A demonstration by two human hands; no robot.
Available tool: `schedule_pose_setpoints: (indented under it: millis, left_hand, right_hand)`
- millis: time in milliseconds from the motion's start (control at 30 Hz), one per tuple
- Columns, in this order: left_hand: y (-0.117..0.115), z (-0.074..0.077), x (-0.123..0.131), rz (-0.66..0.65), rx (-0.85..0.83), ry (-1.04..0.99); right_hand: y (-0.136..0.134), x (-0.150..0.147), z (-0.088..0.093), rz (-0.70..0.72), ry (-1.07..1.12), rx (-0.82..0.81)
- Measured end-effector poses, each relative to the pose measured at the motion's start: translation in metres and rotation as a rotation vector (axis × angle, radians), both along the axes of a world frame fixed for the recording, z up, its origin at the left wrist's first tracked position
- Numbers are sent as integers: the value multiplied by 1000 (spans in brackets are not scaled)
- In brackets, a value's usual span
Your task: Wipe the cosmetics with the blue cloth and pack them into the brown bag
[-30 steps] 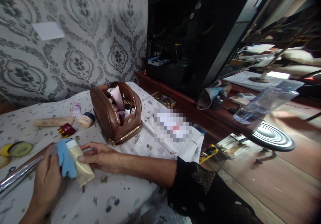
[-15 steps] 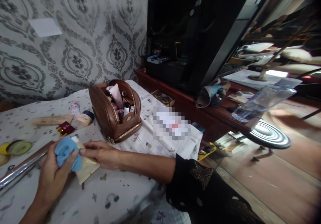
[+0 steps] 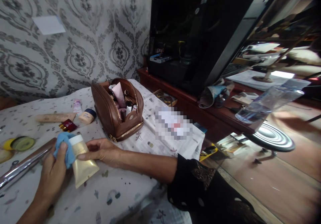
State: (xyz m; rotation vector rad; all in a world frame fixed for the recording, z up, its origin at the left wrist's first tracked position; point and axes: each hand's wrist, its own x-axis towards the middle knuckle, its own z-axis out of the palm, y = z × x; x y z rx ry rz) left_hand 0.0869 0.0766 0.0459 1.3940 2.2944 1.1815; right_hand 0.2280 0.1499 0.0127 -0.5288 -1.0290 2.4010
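Pinched between the thumb and fingers of my right hand (image 3: 105, 152) is a pale gold squeeze tube (image 3: 84, 167) with a white cap at its upper end. My left hand (image 3: 56, 169) is closed on a folded blue cloth (image 3: 64, 147), which presses against the tube's left side near the cap. An open brown cosmetic bag (image 3: 117, 112), filled with a pink tube and small bottles, stands just beyond my hands. Left of the bag lie a cream jar (image 3: 87, 116), a dark red packet (image 3: 68, 125), a long beige tube (image 3: 55, 117) and a small pink tube (image 3: 77, 106).
A shiny metal bar (image 3: 27, 163) and a yellow round container (image 3: 22, 144) are at the left on the printed cloth (image 3: 135, 190). Rightward stand a large black screen (image 3: 190, 36) and a tilted clear bottle (image 3: 271, 100) by the dark red table's edge. A round stool (image 3: 272, 137) sits below.
The blue cloth has shifted left off the tube's front, so the white cap and gold body show more. The view has turned slightly left.
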Motion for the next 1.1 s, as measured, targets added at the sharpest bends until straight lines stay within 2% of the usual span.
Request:
schedule_pose_setpoints:
  millis: [167,400,500,633,800,967,1100]
  left_hand:
    - [0,-8,-7,-144,38,8]
    - [-1,4,-12,-334,-110,-21]
    - [0,7,-15,-340,-162,-97]
    - [-2,9,-11,-321,-144,-205]
    - [-5,11,-8,-330,-135,-257]
    - [-2,8,-23,-381,-198,-287]
    - [1,2,-39,-449,-288,-292]
  right_hand:
    - [3,2,1,-102,11,66]
    - [5,1,-2,-211,2,146]
    - [5,0,-3,-195,-4,177]
    - [4,1,-2,-158,2,222]
    - [1,6,5,-142,-7,363]
    - [2,13,15,-298,2,555]
    - [5,14,18,-316,63,476]
